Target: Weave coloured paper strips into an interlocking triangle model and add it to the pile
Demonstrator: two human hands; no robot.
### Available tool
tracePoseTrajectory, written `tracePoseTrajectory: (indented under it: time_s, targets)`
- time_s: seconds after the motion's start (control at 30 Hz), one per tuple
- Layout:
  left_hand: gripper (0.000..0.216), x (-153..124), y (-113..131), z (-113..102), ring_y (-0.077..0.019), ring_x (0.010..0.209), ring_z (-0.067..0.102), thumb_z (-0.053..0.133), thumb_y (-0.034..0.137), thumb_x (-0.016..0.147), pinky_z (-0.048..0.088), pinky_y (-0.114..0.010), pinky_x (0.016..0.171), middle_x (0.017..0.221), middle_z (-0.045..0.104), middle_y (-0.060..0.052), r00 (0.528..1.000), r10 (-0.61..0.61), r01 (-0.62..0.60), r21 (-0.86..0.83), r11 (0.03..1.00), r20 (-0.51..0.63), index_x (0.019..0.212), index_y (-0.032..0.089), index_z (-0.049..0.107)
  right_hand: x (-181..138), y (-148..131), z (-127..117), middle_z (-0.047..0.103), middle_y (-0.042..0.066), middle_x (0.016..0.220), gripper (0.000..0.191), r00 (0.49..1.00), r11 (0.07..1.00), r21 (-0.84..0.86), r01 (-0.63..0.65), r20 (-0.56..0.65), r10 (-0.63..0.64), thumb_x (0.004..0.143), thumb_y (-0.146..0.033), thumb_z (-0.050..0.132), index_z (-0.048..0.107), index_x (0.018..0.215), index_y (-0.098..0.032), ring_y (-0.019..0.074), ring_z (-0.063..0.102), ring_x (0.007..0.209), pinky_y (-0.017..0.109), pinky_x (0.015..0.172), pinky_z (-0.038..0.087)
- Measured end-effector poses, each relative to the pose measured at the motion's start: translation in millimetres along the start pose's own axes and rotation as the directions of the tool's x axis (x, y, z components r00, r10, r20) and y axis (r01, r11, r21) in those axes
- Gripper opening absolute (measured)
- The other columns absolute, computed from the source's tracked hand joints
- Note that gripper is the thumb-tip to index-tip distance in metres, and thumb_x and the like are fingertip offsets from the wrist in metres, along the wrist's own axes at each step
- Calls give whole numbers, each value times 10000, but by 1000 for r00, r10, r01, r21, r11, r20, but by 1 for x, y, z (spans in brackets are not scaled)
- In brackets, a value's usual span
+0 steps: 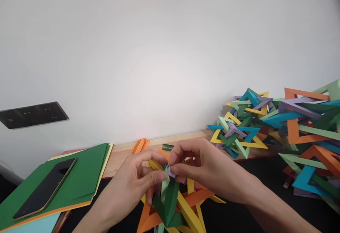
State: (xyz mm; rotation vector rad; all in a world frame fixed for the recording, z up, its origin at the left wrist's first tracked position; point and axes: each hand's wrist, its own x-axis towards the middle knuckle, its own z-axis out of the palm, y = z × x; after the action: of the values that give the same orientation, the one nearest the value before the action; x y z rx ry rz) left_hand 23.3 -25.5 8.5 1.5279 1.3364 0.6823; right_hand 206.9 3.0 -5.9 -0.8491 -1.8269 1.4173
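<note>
A folded-paper star model [170, 204] of interlocked green, yellow, orange, purple and pale green strips sits low in the middle of the view. My left hand [138, 180] grips its upper left part, thumb and fingers closed around the pale green and yellow strips. From the right, my right hand [193, 162] pinches a small purple paper piece [172, 172] at the top of the model, between thumb and bent fingers. Both sets of fingertips nearly meet there and hide part of the join.
Several finished paper stars [236, 134] are piled at the right against the wall. At left a phone [45, 187] lies on green paper sheets [87, 176]. Folded orange strips [140, 145] and dark green strips [168, 147] lie behind my hands. A black socket panel [33, 114] is on the wall.
</note>
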Motion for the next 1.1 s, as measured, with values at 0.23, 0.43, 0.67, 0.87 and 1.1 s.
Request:
tracePoseTrajectory:
  time_s: [0.23,0.43,0.67,0.87,1.1]
  targets:
    - [214,3,-2,1,-42,404,481,631,334,770,408,-174,408,871,633,21,1000,21,-21,39,999,-5,948,215,633,2,4,-1,622,-17,714,51,1000,1000,-20,-4,8,5,778,-150,591,615,809,-183,110,570,630,238,626,479]
    - [113,4,-2,5,-37,476,409,641,275,763,359,-136,410,843,627,16,998,69,-67,90,994,-16,821,190,686,-2,2,-3,644,2,759,85,999,993,-120,9,46,-4,807,-169,553,632,831,-186,129,582,683,238,634,466]
    - [92,2,-4,5,-40,496,424,623,250,789,368,-137,434,857,618,17,992,121,-123,74,990,36,798,199,699,-4,-1,-5,640,-9,791,109,997,979,-199,37,67,-24,807,-165,538,643,805,-196,122,567,707,219,630,449]
    - [52,5,-3,3,-41,428,449,627,204,766,362,-152,419,689,582,34,992,98,-100,17,995,80,766,171,668,-5,-1,-6,646,-12,790,103,994,979,-204,2,109,21,794,-182,555,651,822,-205,124,578,674,213,586,438]
    - [37,6,-2,-2,-68,429,507,586,159,749,394,-171,441,622,563,54,982,49,-48,-9,999,184,724,181,602,-8,-1,-2,636,-22,772,109,996,974,-224,-26,78,44,757,-145,552,628,806,-205,96,554,640,159,507,384]
